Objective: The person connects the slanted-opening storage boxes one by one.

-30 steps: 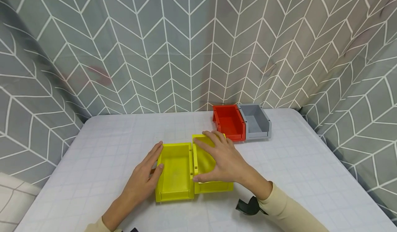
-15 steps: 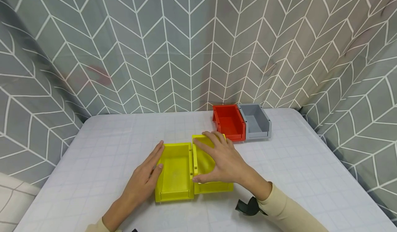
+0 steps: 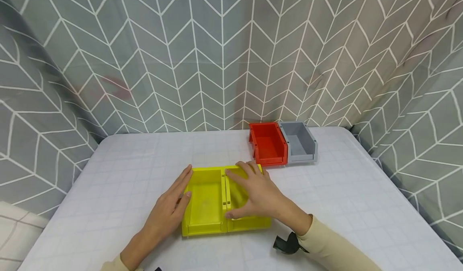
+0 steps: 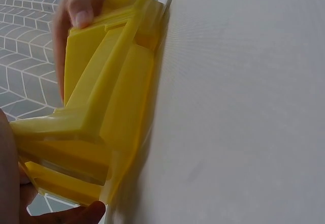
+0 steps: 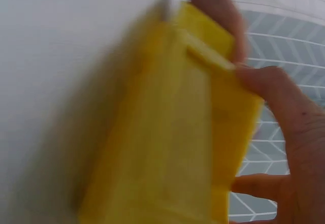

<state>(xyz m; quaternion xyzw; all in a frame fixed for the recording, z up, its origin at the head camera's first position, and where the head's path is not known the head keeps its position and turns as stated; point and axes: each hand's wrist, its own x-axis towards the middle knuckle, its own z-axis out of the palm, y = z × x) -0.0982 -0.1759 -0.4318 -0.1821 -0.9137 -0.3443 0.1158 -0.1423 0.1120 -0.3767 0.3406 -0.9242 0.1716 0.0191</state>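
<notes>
We touched an open-topped yellow box [image 3: 205, 204], left grip [image 3: 164, 210] straight-fingered; our right grip [image 3: 261, 195] clasped its twin [image 3: 249, 223] alongside.

Toward the far edge of a white table [image 3: 144, 154], right of centre, a red bin [image 3: 268, 144] and, side against side on its right, a pale grey bin [image 3: 299, 142], upright and open-topped, with low fronts toward the near side. Behind, a grey curtain [image 3: 202, 54] with white chevron lines. Rises past the top of the head view, turns in at left and right, carries a faint reddish patch [image 3: 116, 88] at left and a darker smudge [image 3: 419, 49] at right. At lower left, a white surface [image 3: 19, 230] with thin grey lines
</notes>
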